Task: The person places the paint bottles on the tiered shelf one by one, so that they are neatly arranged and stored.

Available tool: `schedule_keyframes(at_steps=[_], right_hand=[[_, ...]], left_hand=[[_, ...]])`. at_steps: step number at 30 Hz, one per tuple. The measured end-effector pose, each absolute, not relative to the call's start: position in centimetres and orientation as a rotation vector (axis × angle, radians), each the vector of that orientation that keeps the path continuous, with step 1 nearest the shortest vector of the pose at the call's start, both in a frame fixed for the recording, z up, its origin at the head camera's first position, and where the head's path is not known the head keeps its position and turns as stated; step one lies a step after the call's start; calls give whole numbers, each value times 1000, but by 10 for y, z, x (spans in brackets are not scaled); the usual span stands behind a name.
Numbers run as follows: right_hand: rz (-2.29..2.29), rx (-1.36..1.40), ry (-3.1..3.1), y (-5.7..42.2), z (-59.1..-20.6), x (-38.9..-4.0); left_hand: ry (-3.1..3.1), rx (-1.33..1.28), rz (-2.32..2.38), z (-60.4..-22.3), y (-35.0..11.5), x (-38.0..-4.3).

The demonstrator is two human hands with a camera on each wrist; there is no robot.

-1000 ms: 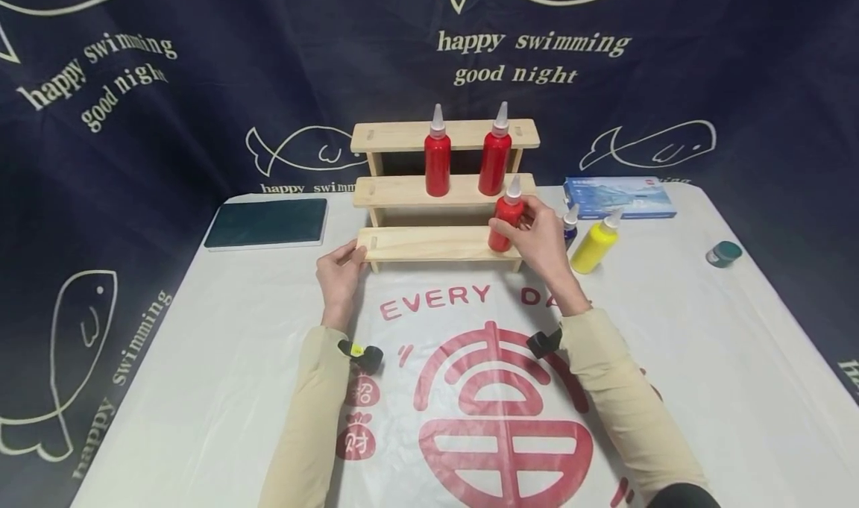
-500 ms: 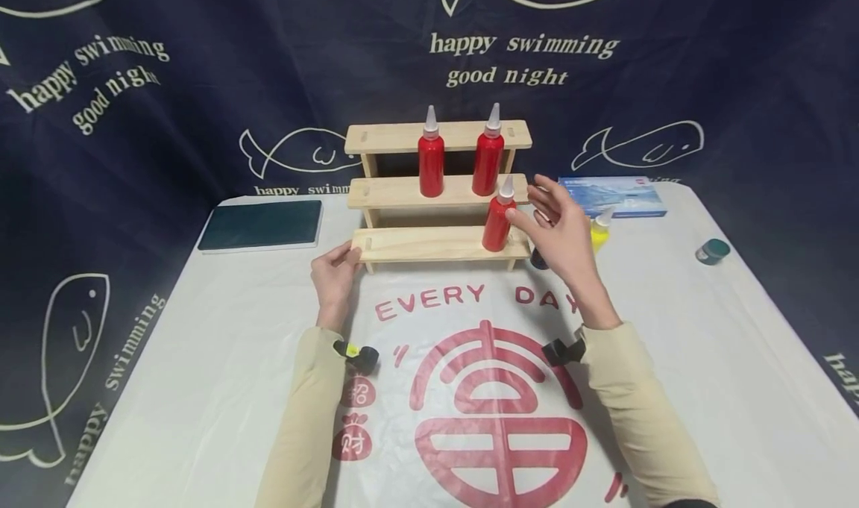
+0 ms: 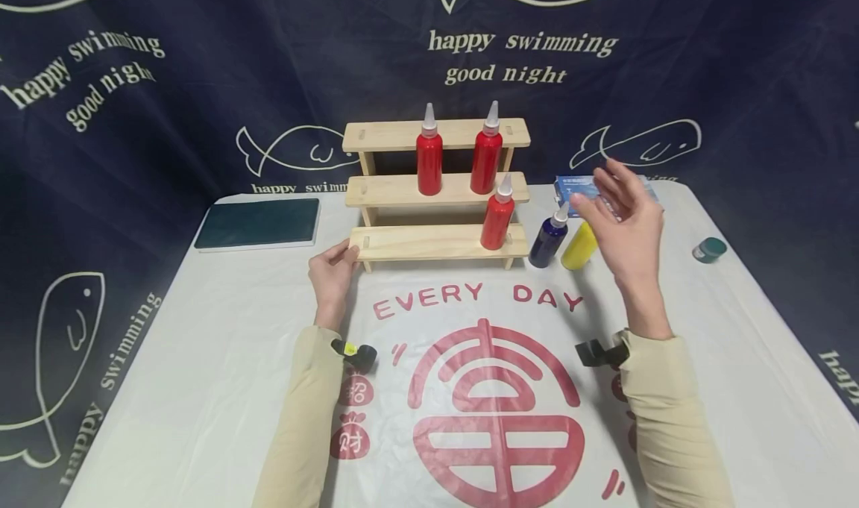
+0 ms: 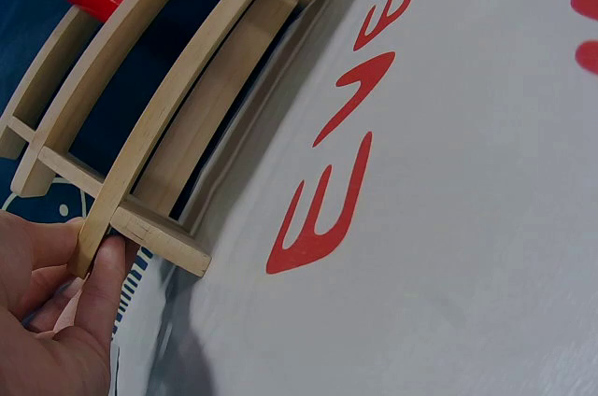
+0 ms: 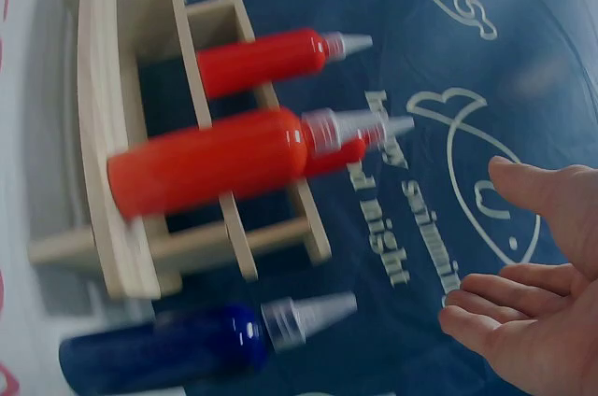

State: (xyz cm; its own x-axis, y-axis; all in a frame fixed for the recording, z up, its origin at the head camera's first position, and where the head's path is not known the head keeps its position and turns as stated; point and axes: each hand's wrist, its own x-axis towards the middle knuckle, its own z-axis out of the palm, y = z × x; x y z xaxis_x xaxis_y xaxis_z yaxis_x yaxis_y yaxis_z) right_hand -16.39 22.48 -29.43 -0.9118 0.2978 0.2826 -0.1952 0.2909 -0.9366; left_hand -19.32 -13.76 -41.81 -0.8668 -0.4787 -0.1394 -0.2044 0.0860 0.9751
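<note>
A three-step wooden rack stands at the back of the table. My left hand pinches the left end of its lowest step between thumb and fingers, as the left wrist view shows. A red squeeze bottle stands on the right end of that step. Two more red bottles stand on the middle step. My right hand is raised, holding nothing, fingers spread from the thumb. Below and left of it are a dark blue bottle and a yellow bottle, partly covered by the hand.
A blue box lies behind the right hand, partly hidden. A small dark green jar sits near the table's right edge. At the back left lies a flat dark green-topped box. A patterned navy cloth hangs behind the table.
My right hand has let go of the red bottle on the lowest step and moved right, uncovering the blue bottle. My left hand keeps its hold on the rack.
</note>
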Motion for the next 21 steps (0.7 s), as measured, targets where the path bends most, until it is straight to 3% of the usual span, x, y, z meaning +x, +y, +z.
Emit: schedule_keyframes(at_steps=[13,21], right_hand=[[1559,-387,-2342,263,-332,-168],[1543,-380,-2497,275,-370,-178]], left_hand=[[-2128,685,-1880,-415,-138,-193],[-2129,676,-1873,-417,-138,-192]])
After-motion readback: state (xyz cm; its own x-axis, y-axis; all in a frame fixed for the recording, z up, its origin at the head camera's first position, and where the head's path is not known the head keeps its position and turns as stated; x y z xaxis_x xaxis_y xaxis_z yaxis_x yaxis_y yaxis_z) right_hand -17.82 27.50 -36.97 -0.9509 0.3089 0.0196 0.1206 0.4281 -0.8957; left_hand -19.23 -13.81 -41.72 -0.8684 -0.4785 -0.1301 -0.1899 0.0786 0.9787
